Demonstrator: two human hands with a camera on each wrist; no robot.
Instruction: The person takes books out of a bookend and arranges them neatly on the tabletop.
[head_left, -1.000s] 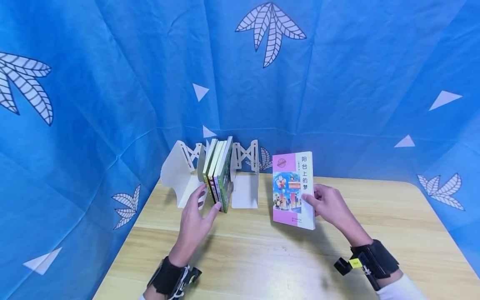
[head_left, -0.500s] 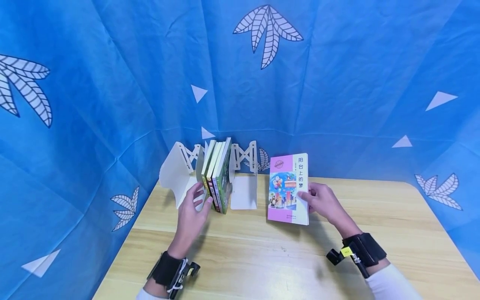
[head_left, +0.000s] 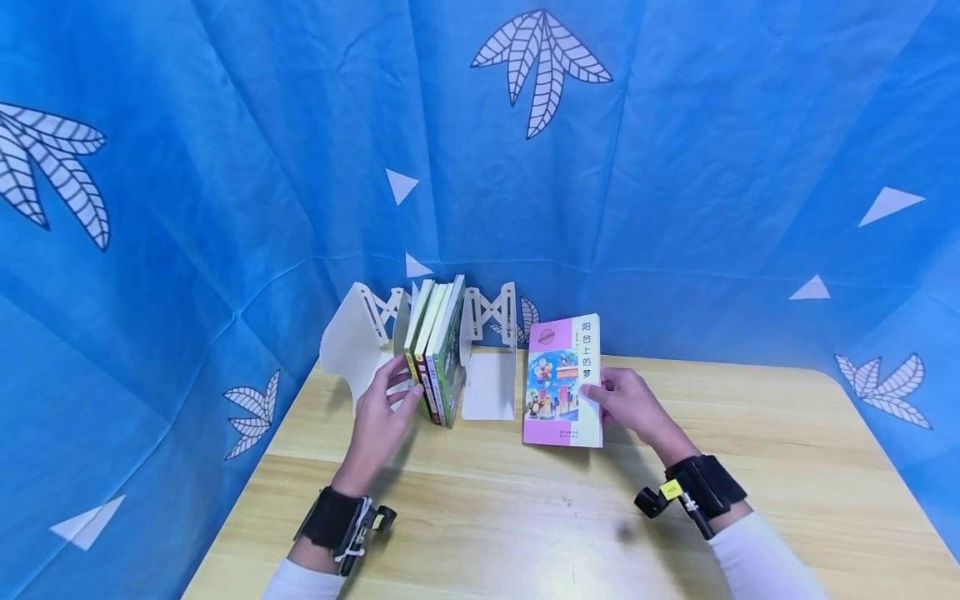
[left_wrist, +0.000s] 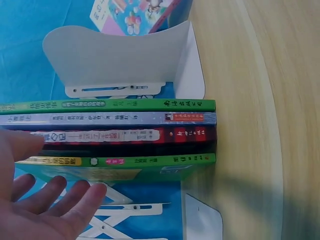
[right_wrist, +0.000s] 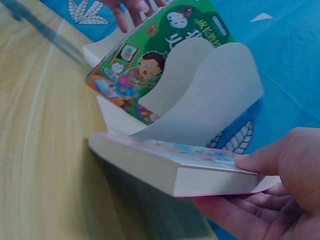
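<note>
My right hand (head_left: 630,407) pinches a pink and white paperback book (head_left: 553,392) by its right edge, thumb on the cover and fingers behind. In the right wrist view the paperback (right_wrist: 200,175) shows its pale page edges, tilted over the table. Several thin books (head_left: 438,350) stand upright in a white expandable bookend (head_left: 489,385), leaning slightly. My left hand (head_left: 381,421) is at their left side, thumb by the spines. The left wrist view shows the left hand's fingers (left_wrist: 85,200) spread loosely beside a green book (left_wrist: 165,161), with the thumb overlapping a red spine (left_wrist: 190,135).
The bookend's left panel (head_left: 348,337) flares out on the far side of my left hand. Its right-hand base plate lies between the standing books and the paperback. A blue patterned cloth (head_left: 675,208) hangs behind the wooden table (head_left: 480,508).
My right hand has carried the paperback left, closer to the bookend. The left hand has shifted slightly left, its thumb moving off the front of the spines toward their left side.
</note>
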